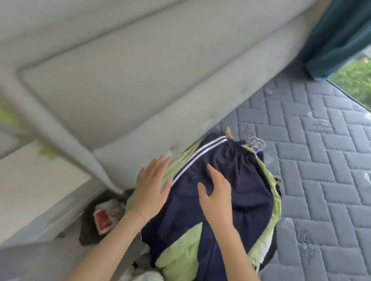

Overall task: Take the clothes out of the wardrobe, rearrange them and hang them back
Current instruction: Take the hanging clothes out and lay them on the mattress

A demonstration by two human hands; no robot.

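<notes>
The pile of clothes sits on the near left corner of the bare mattress (334, 164), close against the padded headboard (118, 69). On top lie navy sports bottoms (240, 185) with white side stripes, waistband at the far end. A light green garment (180, 253) spreads beneath them and shows between the legs.

Both hands are open and grip nothing. The left hand (151, 188) lies flat where the green cloth meets the striped seam. The right hand (215, 201) lies flat on the navy fabric, fingers spread.

The main risk seems to be the pile's left edge. It appears to hang over the side of the mattress, above the gap beside the white bedside table (21, 189), where a red packet (104, 218) and other litter lie on the floor. A push leftward while smoothing could slide the slippery layers into that gap.

A lilac hanger (255, 143) pokes out at the far end, and how many hangers lie buried cannot be told. Lifting the navy bottoms by flat pressure alone may drag the green garment along, or a hook could snag on the fabric.
</notes>
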